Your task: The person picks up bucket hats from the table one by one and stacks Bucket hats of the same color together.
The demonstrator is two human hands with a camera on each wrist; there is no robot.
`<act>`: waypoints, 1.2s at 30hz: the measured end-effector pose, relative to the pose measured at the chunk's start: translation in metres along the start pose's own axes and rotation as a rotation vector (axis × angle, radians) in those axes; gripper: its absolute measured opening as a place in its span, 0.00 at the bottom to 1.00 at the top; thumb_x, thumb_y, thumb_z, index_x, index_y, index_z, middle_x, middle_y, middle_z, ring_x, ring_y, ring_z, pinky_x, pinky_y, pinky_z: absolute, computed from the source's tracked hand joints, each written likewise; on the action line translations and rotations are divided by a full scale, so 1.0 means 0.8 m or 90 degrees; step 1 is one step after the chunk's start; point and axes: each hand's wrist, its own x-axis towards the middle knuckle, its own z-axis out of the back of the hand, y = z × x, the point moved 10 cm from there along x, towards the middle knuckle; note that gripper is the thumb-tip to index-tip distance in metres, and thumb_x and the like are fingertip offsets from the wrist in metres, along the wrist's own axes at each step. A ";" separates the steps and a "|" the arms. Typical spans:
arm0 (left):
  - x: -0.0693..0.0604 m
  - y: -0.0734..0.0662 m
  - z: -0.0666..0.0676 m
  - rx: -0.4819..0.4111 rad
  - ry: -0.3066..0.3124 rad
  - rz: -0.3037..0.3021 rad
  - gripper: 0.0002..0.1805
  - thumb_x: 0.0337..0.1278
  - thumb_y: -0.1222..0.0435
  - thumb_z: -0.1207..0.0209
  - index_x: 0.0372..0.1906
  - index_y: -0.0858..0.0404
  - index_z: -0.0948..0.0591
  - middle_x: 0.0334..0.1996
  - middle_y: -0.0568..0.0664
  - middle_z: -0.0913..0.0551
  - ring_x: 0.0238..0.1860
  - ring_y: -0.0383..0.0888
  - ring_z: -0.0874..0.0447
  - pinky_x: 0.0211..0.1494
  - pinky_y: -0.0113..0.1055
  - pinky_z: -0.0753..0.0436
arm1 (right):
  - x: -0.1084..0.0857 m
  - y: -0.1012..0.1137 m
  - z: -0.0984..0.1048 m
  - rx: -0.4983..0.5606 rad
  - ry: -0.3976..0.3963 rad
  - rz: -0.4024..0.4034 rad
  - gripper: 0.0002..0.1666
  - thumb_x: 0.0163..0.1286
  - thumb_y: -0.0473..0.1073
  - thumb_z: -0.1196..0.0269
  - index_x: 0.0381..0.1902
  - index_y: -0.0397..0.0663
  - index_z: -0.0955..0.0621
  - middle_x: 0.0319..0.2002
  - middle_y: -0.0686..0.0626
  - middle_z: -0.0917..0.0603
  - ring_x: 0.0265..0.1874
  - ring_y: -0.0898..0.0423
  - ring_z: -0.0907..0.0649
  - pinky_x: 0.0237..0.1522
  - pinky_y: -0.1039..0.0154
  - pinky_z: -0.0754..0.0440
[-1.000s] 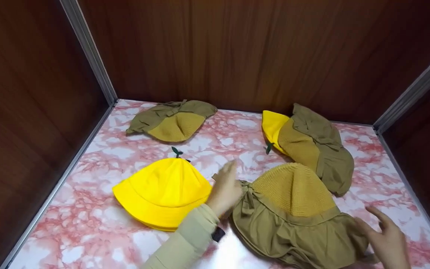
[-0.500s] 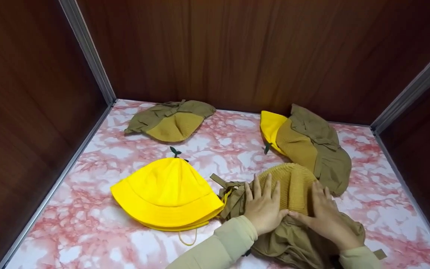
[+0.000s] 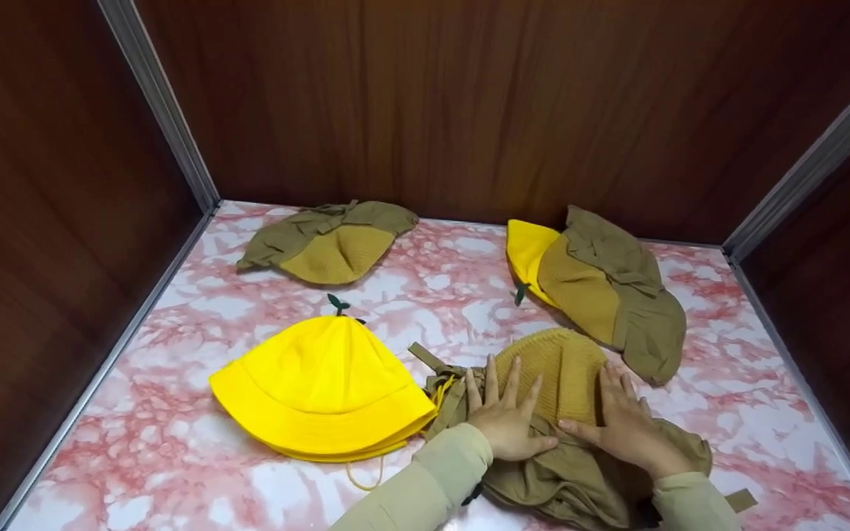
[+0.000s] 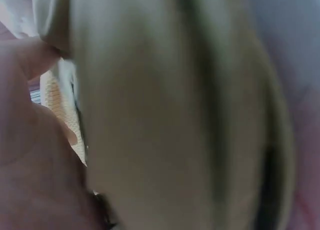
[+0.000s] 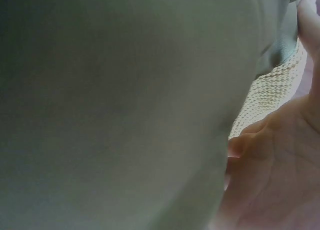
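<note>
Both hands lie on an olive sun hat (image 3: 580, 472) with a mustard woven crown, at the front right of the surface in the head view. My left hand (image 3: 506, 420) rests on the hat's left side with fingers spread. On the right side my right hand (image 3: 628, 428) presses down, its fingers straight and its thumb reaching toward the left hand. The olive fabric fills most of both wrist views, with some woven crown (image 5: 270, 89) showing past the right palm. Just left of this hat stands a yellow bucket hat (image 3: 322, 383) with a green sprout on top.
Another olive and mustard hat (image 3: 344, 251) lies flat at the back left. At the back right, a similar hat (image 3: 617, 273) overlaps a second yellow hat (image 3: 528, 254). Dark wood panels (image 3: 425, 103) enclose the pink marbled surface (image 3: 159, 398).
Both hands came inward from the sides of the olive hat onto its top, and its brim is now bunched in. Over the last half second they have hardly moved.
</note>
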 end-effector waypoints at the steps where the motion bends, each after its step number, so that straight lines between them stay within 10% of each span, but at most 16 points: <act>1: 0.000 0.001 -0.002 0.010 0.000 0.001 0.48 0.60 0.28 0.56 0.79 0.38 0.62 0.80 0.48 0.74 0.78 0.61 0.80 0.75 0.67 0.70 | 0.001 0.000 -0.002 -0.001 0.000 0.000 0.72 0.62 0.70 0.36 0.74 0.21 0.60 0.74 0.22 0.61 0.72 0.22 0.60 0.64 0.20 0.60; 20: 0.015 0.004 -0.035 0.045 0.067 0.022 0.47 0.60 0.27 0.59 0.78 0.35 0.62 0.80 0.46 0.74 0.77 0.56 0.85 0.73 0.65 0.77 | 0.002 0.006 -0.006 -0.107 0.039 -0.026 0.73 0.59 0.75 0.38 0.72 0.18 0.52 0.73 0.20 0.53 0.71 0.22 0.52 0.67 0.25 0.47; 28: 0.012 0.009 -0.024 0.014 0.065 0.018 0.47 0.60 0.28 0.57 0.79 0.37 0.61 0.80 0.48 0.74 0.78 0.56 0.85 0.73 0.65 0.78 | 0.011 0.027 0.012 -0.103 0.052 0.001 0.75 0.53 0.74 0.33 0.71 0.17 0.49 0.72 0.20 0.49 0.69 0.20 0.46 0.66 0.28 0.40; 36: 0.007 0.005 -0.015 0.021 0.031 0.005 0.47 0.59 0.28 0.56 0.79 0.36 0.58 0.80 0.49 0.70 0.79 0.58 0.80 0.74 0.66 0.72 | 0.026 0.052 0.087 0.130 -0.004 0.008 0.50 0.68 0.52 0.35 0.71 0.21 0.43 0.68 0.22 0.36 0.66 0.26 0.34 0.67 0.34 0.33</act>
